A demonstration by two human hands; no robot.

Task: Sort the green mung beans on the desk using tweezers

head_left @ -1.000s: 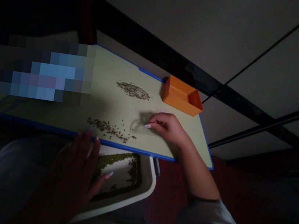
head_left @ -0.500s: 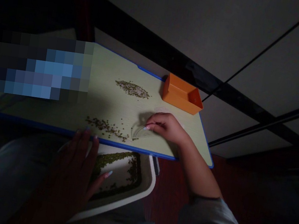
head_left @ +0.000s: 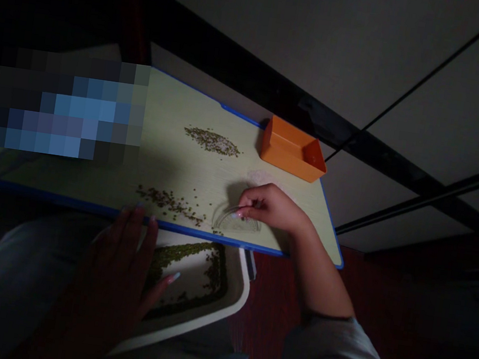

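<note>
My right hand [head_left: 275, 207] pinches the rim of a clear round shallow dish [head_left: 237, 223] between thumb and fingers, low over the pale table near its blue front edge. Left of the dish lies a loose strip of small green-brown beans [head_left: 169, 202], with a few strays by the edge. My left hand [head_left: 117, 269], dim in shadow, has its fingers stretched out and thumb apart. Its fingertips reach the table's front edge, above a white tub [head_left: 245, 290] that holds many green beans [head_left: 217, 271] along its sides.
Farther back on the table [head_left: 167, 104] lies a second pile of beans mixed with pale grains [head_left: 213, 141]. An open orange box [head_left: 287, 153] stands at the back right corner. Pale cabinet panels [head_left: 414, 79] rise behind. Blurred-out blocks cover the table's left part.
The clear dish has shifted slightly right and now shows more of its round face. My right hand has moved with it. My left hand stays in place.
</note>
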